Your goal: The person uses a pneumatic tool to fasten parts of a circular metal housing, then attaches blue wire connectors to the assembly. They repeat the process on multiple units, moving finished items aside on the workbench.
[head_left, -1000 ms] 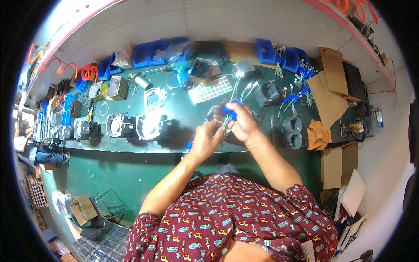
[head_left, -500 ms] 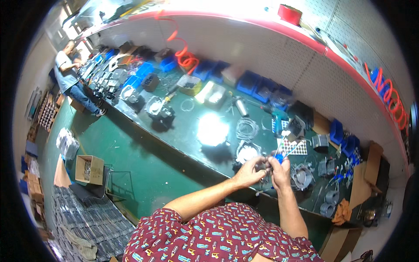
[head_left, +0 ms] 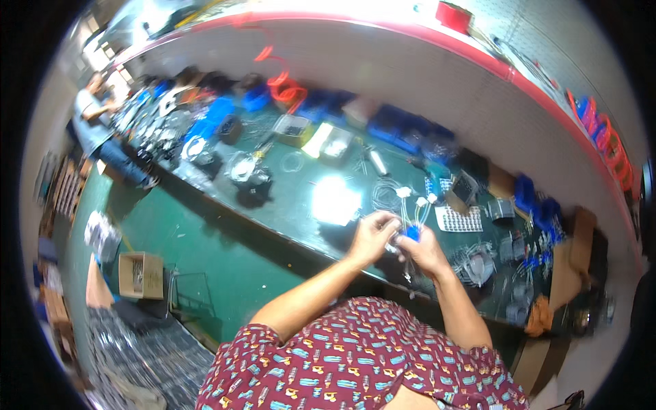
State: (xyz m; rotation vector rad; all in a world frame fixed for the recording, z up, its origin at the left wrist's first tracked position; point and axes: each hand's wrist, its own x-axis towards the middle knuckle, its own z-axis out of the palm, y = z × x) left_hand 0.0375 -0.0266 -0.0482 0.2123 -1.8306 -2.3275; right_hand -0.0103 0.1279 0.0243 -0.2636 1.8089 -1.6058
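Over the front edge of the workbench (head_left: 294, 229) my two hands meet. In my right hand (head_left: 429, 253) is a small blue part with wires (head_left: 413, 233); pale wires rise from it to white connectors (head_left: 404, 193), and thin ends dangle below the fingers. My left hand (head_left: 374, 237) is closed beside it, fingertips bent in toward the blue part. Whatever those fingertips pinch is too small and blurred to name. A metal housing (head_left: 474, 265) lies on the bench right of my right hand. Beyond the hands is a coil of clear tubing (head_left: 388, 195).
Blue bins (head_left: 389, 125) line the bench's back. A sheet of round stickers (head_left: 459, 219) and a dark box (head_left: 462, 190) lie to the right, near an orange cloth (head_left: 540, 316). Red coiled hoses (head_left: 285, 92) hang above. A person (head_left: 99, 130) stands far left; a cardboard box (head_left: 141, 275) is below.
Both hands have shifted left with the blue part, and its white connectors now stand higher above the fingers. The view has tilted slightly and is blurred.
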